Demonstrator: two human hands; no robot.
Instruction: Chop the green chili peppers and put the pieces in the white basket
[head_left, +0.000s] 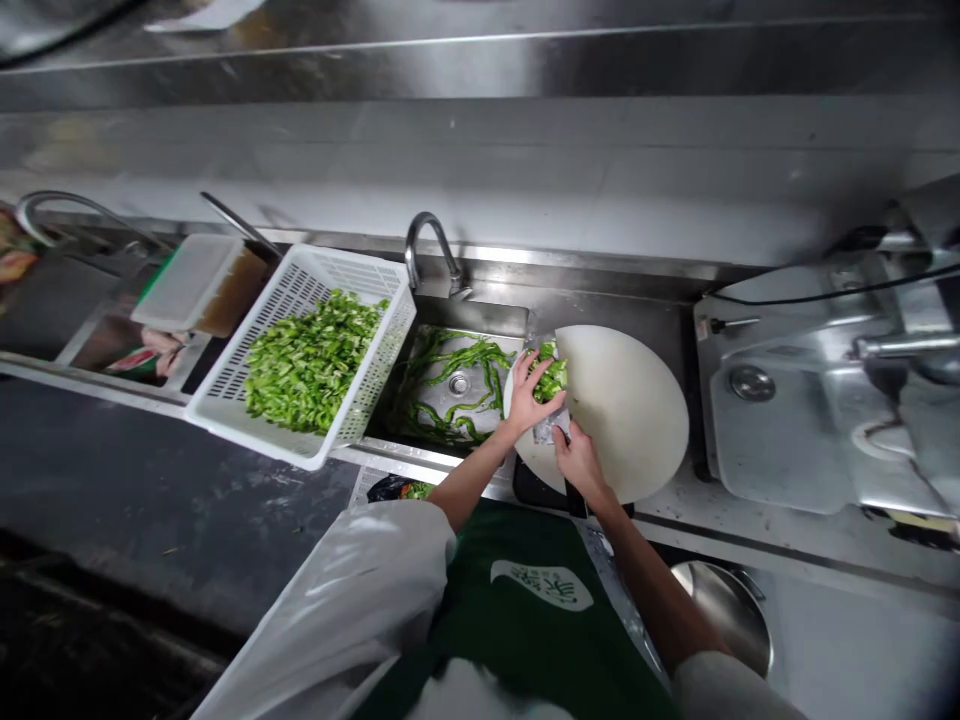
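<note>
My right hand [579, 460] grips a cleaver at the near edge of the round white cutting board [630, 400]. The cleaver's broad blade [550, 430] reaches left under my left hand, and its dark handle [575, 500] points toward me. My left hand [529, 392] curves around a small heap of chopped green peppers [553, 376] at the board's left side, thumb and fingers spread about it. Part of the blade is hidden by that hand and the heap. Whole long green peppers [491, 375] lie in the sink [495, 318] just left of the board.
A white perforated basket [296, 452] with many chopped green peppers rests left of the sink, near the faucet [429, 222]. Farther left stands a lidded container [191, 280]. A metal machine [787, 400] sits at the right, with a steel pot [727, 610] below the counter.
</note>
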